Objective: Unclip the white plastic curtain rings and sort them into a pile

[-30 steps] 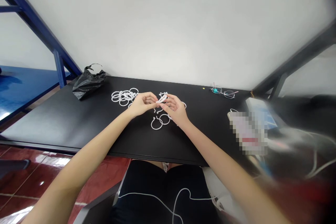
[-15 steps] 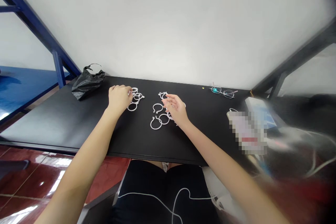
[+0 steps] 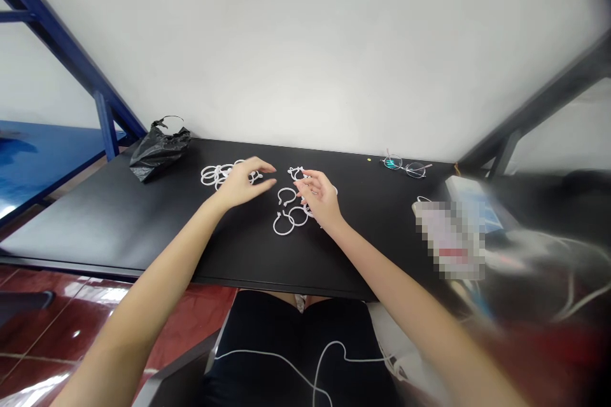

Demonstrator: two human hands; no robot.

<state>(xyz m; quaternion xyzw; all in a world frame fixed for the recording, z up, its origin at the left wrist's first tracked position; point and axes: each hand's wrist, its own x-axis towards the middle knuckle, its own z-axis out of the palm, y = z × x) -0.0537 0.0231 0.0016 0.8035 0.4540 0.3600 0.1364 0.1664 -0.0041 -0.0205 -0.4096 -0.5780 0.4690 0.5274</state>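
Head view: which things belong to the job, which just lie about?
In hand: pile of white plastic rings by left hand; loose white plastic rings by right hand.
Lying about: crumpled black plastic bag; thin wire-framed glasses.

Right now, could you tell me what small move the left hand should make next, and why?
Probably the left hand should slide slightly right and pinch the gapped ring just past its fingertips. That hand is open and empty, the pile of rings lies to its left, and the right hand hovers over the other loose rings nearby.
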